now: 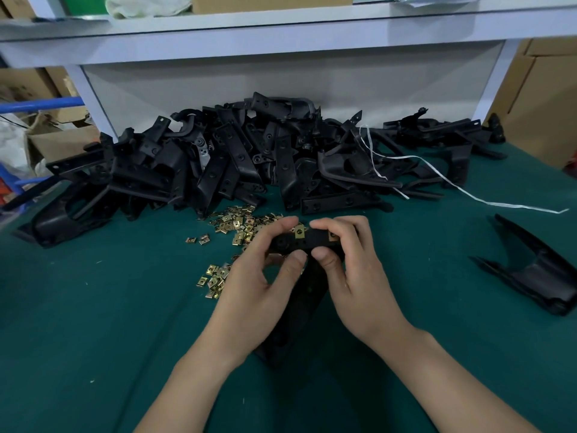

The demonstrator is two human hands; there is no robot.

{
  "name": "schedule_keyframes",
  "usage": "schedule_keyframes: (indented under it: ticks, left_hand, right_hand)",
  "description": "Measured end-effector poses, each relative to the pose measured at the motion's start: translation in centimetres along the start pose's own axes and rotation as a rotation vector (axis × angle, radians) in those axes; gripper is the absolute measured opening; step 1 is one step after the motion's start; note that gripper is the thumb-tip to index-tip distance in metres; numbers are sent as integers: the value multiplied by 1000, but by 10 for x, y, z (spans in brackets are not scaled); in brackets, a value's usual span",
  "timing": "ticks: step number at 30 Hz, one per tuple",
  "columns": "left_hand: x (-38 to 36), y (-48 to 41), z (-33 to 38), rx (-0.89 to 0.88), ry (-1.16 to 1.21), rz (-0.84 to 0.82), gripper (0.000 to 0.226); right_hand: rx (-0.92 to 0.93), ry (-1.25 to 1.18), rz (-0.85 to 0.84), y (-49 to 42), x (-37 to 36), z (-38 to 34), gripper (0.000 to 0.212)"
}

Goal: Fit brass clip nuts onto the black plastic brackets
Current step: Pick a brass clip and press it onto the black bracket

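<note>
Both hands hold one black plastic bracket (315, 239) above the green table at centre. My left hand (259, 276) grips its left end between thumb and fingers. My right hand (349, 270) grips its right end the same way. A brass clip nut (300, 232) sits on the bracket's top edge between my two forefingers, and a second brass nut (332, 235) shows by my right fingers. The bracket's lower part runs down between my wrists. Loose brass clip nuts (240, 225) lie scattered just left of and behind my hands.
A big heap of black brackets (237, 157) fills the back of the green table (109, 307). One bracket (537, 270) lies apart at the right. A white plastic strap (468, 192) trails across the right. A white shelf (281, 35) overhangs the back; cardboard boxes (543, 98) stand at both sides.
</note>
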State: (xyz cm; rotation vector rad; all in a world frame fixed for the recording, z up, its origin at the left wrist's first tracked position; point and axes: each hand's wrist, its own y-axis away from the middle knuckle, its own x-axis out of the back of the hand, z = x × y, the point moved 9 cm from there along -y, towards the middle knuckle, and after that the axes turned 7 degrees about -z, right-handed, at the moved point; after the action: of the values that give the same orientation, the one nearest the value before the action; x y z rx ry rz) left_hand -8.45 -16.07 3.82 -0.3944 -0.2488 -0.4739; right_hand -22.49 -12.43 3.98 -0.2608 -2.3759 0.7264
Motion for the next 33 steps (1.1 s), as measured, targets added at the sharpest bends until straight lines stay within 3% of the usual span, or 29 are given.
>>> schedule_keyframes:
  ticks: [3,7,33]
  left_hand:
    - [4,0,2,-29,-163,30,36]
    - [6,0,4,-74,-201,67,35]
    - [7,0,5,-60,-221,83,25]
  right_hand:
    - [7,-11,-19,1,-2,-1,29]
    - [12,-24,-23,1,-3,-2,30]
    - [10,-40,-22,2,-6,0,30]
